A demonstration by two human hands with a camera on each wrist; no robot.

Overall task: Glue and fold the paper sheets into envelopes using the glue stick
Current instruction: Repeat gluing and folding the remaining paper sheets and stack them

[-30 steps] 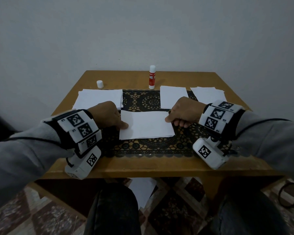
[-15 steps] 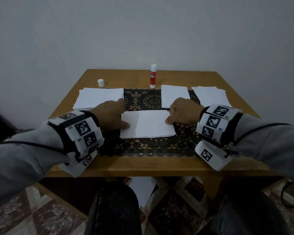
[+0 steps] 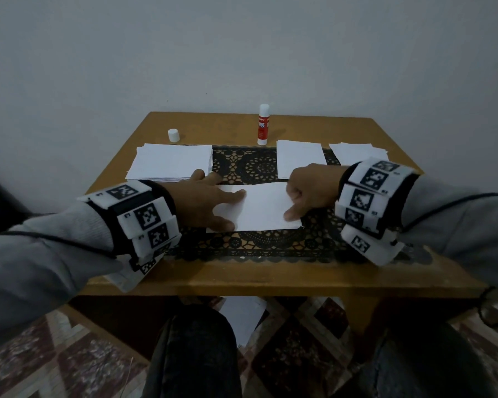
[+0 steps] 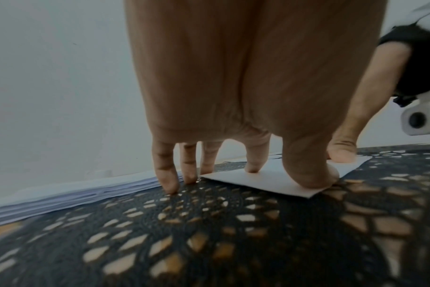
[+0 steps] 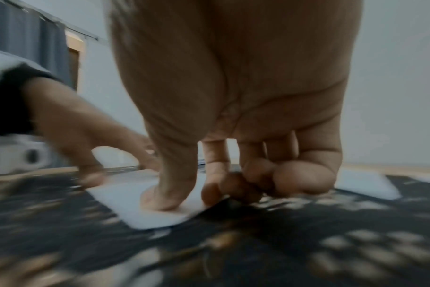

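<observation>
Pressing folded paper flat on mat, desk centre: left hand fingers spread on left end, right hand thumb down, other fingers curled. Glue stick standing upright at far edge.

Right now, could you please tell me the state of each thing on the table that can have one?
Glue stick: upright, uncapped.
Cap: off, standing apart.
Folded sheet: flat on the lace mat, pressed.
Paper stack: flat, untouched.
Left hand: fingers spread, pressing.
Right hand: thumb pressing, other fingers curled.
</observation>
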